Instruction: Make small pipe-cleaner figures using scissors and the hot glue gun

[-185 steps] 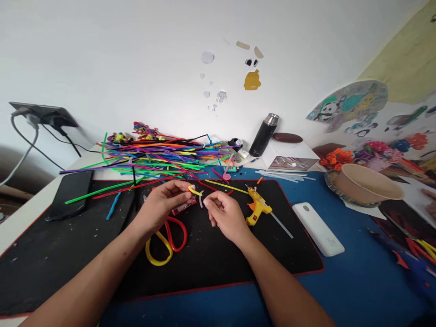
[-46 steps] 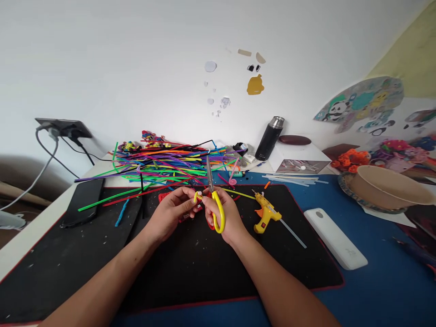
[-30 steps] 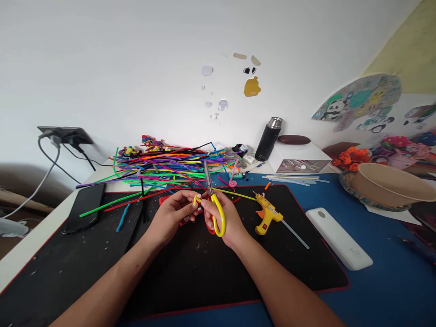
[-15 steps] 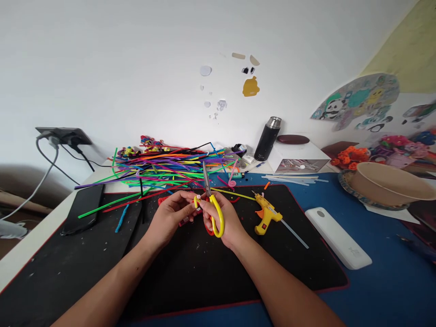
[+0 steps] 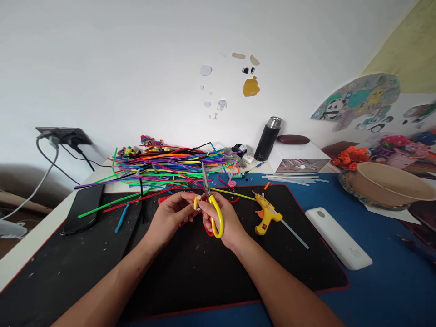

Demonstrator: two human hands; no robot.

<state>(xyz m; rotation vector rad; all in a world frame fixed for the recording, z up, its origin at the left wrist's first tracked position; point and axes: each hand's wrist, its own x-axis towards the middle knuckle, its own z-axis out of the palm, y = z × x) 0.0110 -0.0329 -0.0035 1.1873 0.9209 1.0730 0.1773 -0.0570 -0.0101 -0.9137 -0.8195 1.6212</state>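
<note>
My left hand (image 5: pixel 175 213) pinches a short bent piece of yellow pipe cleaner (image 5: pixel 195 203) between thumb and fingers. My right hand (image 5: pixel 225 218) is wrapped round a pair of scissors (image 5: pixel 215 215) with yellow and red handles, blades pointing up and away from me. Its thumb and fingertip meet the yellow piece, beside the left fingertips. A small pale bit shows at the top of that piece, too small to name. Behind both hands lies a red object (image 5: pixel 163 200), mostly covered by them.
A pile of coloured pipe cleaners (image 5: pixel 170 165) lies at the back. On the black mat (image 5: pixel 190 281) rests a yellow glue gun (image 5: pixel 267 214); a white power bank (image 5: pixel 337 237) is to its right. A black flask (image 5: pixel 268 140) and a phone (image 5: pixel 84 209) are farther out.
Both hands stay almost in place. The scissors have tilted very slightly, and the yellow piece has turned a little between the fingers.
</note>
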